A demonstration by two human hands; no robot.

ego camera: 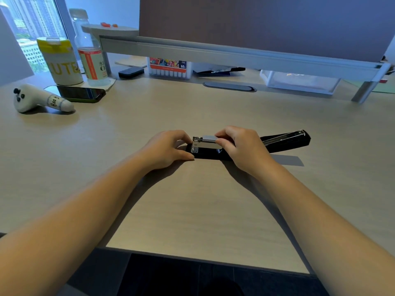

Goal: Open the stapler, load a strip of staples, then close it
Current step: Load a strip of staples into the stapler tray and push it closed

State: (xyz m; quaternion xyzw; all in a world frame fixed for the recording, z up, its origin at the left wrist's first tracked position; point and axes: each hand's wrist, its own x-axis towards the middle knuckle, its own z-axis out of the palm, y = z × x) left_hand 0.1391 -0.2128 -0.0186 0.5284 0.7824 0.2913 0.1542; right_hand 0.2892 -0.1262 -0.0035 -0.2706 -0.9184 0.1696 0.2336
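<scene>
black stapler (284,143) lies open; right hand (241,148) pinches staple strip (209,138), left hand (166,149) steadies base.

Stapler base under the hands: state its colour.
Black, seen in the head view: the stapler base lies on the desk.

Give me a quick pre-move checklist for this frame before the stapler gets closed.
1. Stapler lid swung open, lying back to the right: ok.
2. Left hand steadying the base's front end: ok.
3. Right hand fingers at the staple strip on the metal magazine: ok.
4. Strip fully seated in the channel: cannot tell.
5. Fingers out of the lid's closing path: not ok.
6. Base flat on the desk: ok.
</scene>
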